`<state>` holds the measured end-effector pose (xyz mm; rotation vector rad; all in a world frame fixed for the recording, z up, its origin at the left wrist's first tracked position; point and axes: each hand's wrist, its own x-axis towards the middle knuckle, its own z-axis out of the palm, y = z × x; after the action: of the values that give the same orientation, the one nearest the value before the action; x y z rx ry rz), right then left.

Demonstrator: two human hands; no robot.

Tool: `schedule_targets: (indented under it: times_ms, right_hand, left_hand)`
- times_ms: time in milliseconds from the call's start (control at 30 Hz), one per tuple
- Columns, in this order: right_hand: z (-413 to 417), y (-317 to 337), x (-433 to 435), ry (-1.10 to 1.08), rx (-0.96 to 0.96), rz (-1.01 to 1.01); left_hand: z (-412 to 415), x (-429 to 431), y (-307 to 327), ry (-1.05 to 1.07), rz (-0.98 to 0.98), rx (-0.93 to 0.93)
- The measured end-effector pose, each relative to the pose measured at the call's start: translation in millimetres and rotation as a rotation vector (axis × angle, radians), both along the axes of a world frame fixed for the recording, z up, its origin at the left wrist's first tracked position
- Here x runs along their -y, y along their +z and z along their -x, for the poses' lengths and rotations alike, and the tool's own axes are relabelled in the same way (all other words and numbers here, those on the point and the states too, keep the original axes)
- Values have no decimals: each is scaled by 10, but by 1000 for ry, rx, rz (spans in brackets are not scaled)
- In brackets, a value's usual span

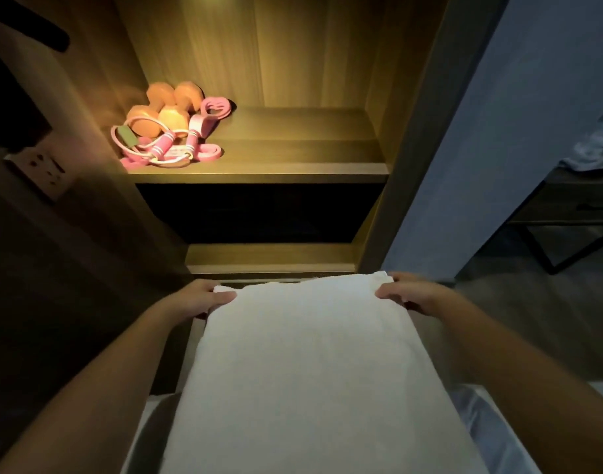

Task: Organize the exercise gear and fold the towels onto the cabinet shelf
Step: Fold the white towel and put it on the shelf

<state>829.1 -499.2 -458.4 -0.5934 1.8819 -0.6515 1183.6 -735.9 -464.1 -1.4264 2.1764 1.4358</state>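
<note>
Now left hand (204, 297) and right hand (409, 292) pinch far corners of the towel (306, 354), its length pointing at the shelf (293, 155), 12 o'clock.

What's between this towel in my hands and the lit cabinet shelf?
Nothing visible. The white towel, held by left hand and right hand, faces the open shelf; dumbbells and jump rope sit at its left end.

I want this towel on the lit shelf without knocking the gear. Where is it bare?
The lit wooden shelf lies bare from the pink skipping rope across to the cabinet's right wall, front edge to back panel. Its left corner is crowded: orange dumbbells, rope and pink bands heaped together.
</note>
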Motion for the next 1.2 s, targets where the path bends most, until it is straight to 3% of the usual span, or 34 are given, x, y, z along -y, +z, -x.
schedule_targets:
  times_ms: [233, 367, 533, 633, 800, 1000, 1200]
  right_hand:
    - [281, 5, 362, 560, -460, -243]
    - [164, 78, 605, 735, -300, -82]
    - [16, 46, 962, 932, -125, -158]
    - [-10, 68, 1127, 967, 76, -214]
    - [-219, -48, 1298, 953, 295, -116]
    - [-169, -35, 1346, 996, 300, -135]
    - [-37, 47, 1381, 1091, 348, -359]
  left_hand:
    - [212, 185, 42, -335, 19, 47]
    - [457, 200, 37, -453, -2, 51]
    - [710, 244, 100, -602, -122, 23]
    - [847, 252, 110, -643, -260, 9]
    - [1049, 208, 76, -645, -420, 9]
    - [1092, 237, 72, -633, -418, -40]
    - [997, 423, 119, -720, -419, 128]
